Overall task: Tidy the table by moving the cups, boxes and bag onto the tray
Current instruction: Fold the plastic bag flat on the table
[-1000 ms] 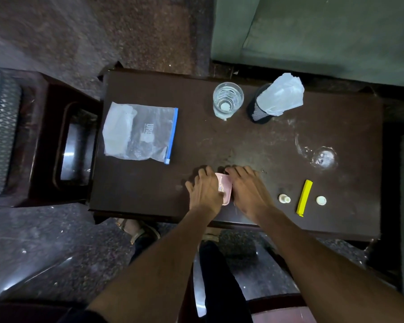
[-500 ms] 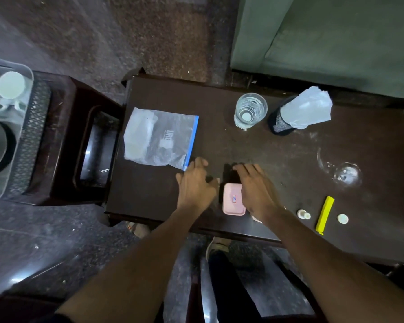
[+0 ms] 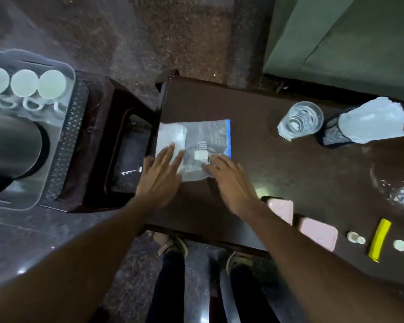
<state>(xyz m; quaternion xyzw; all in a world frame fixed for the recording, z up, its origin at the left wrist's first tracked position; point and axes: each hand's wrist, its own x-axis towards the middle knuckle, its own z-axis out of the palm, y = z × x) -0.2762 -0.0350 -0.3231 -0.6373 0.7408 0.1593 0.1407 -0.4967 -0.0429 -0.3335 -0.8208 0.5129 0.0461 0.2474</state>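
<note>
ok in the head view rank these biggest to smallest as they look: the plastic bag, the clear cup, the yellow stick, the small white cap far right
1. plastic bag, partly under both hands
2. clear cup
3. yellow stick: longer than the cup is wide but far thinner, so this order is unsure
4. small white cap

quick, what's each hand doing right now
Left hand: open, fingers straight, lying on the near left corner of the plastic bag.
Right hand: open, fingertips on the bag's near edge.
</note>
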